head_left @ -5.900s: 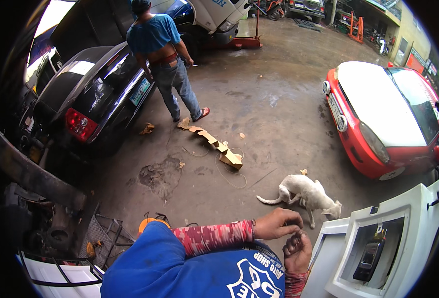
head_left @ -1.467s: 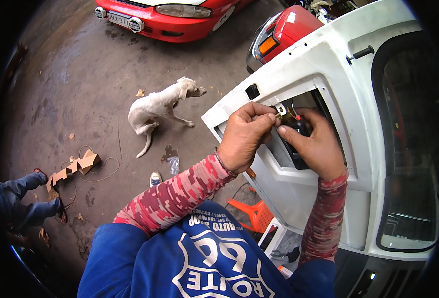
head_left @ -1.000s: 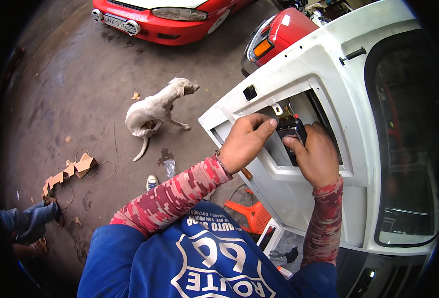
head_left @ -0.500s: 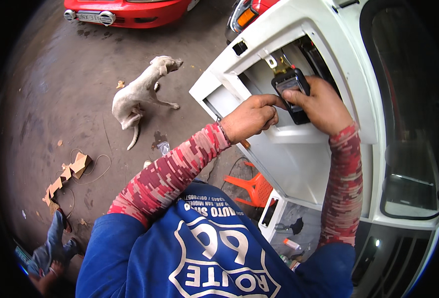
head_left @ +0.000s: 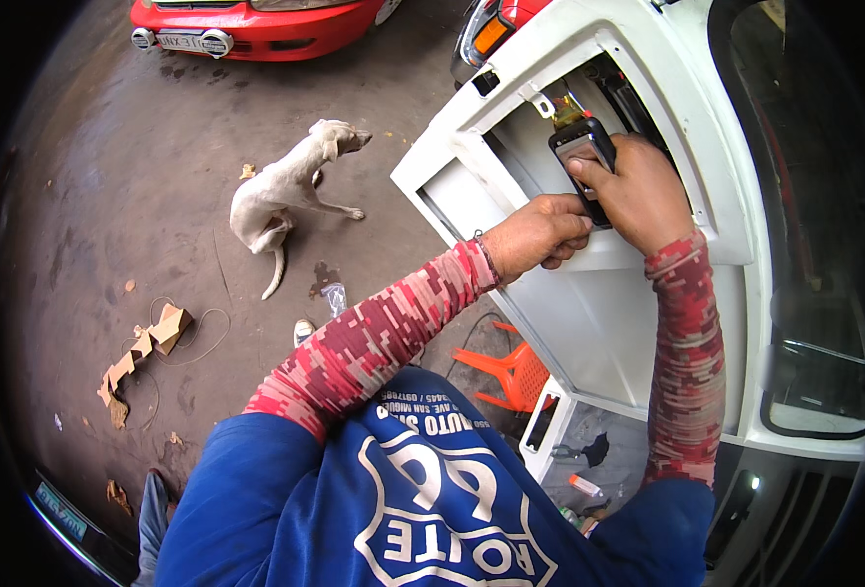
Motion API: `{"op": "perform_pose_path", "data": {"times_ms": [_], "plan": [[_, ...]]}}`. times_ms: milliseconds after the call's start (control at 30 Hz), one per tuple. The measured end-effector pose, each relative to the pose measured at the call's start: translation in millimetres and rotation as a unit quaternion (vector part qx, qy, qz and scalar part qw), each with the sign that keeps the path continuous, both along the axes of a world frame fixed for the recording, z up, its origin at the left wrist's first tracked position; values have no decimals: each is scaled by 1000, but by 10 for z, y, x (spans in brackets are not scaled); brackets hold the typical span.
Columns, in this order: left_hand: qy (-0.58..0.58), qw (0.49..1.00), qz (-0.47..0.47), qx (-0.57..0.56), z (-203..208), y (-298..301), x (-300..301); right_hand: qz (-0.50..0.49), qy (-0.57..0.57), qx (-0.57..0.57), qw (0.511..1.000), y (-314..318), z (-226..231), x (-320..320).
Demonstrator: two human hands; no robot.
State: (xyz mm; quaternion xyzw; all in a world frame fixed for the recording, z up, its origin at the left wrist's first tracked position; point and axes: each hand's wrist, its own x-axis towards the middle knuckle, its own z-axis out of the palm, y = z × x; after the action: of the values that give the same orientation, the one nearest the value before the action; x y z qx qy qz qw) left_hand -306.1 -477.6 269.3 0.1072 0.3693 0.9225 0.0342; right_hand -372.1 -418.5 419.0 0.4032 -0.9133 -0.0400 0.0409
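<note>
Black and glossy along its rim, an oblong part (head_left: 577,147) lies in front of the recessed opening (head_left: 513,149) of a white vehicle panel (head_left: 638,338), its upper end tipped toward eleven o'clock. Taking that part as the centre of the dial, the right hand (head_left: 648,191) sits at four o'clock and is closed around it, the thumb laid across its face and the other fingers out of sight behind. The left hand (head_left: 538,235), at seven o'clock, has its fingers curled narrow with the tips at the part's lower end; whether they pinch it or only touch it, I cannot tell.

A slotted white tab (head_left: 540,103) stands at eleven o'clock, with yellowish metal (head_left: 569,110) just beside it, near the part's upper end. Dark window glass (head_left: 814,176) fills three o'clock.

Both forearms wear red camouflage sleeves (head_left: 384,323) below a blue shirt (head_left: 432,489). An orange plastic chair (head_left: 516,377) shows at seven o'clock, and a small white-and-orange tube (head_left: 584,485) at six. Out on the floor (head_left: 110,215), a white dog (head_left: 278,194) sits at nine o'clock, folded cardboard (head_left: 139,350) lies at eight, and a red car (head_left: 276,34) is parked at ten.
</note>
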Motion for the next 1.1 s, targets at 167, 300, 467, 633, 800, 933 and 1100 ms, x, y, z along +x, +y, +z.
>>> {"op": "perform_pose_path", "data": {"times_ms": [167,300,467,633,800,933,1100], "plan": [[51,993,69,-83,46,27,25,3,-42,-41,998,27,43,33],[65,976,140,-152,157,79,146,8,-12,-85,996,44,30,188],[-9,982,188,-22,337,170,363,32,-48,-87,995,45,63,293],[-86,991,102,-31,391,179,363,66,-59,-120,989,100,27,343],[-26,962,243,-124,415,207,303,109,-121,-173,971,160,40,411],[-85,937,278,-192,416,283,408,93,-156,-133,974,150,122,304],[-60,963,235,-116,392,234,376,79,-215,-115,967,83,193,57]]}}
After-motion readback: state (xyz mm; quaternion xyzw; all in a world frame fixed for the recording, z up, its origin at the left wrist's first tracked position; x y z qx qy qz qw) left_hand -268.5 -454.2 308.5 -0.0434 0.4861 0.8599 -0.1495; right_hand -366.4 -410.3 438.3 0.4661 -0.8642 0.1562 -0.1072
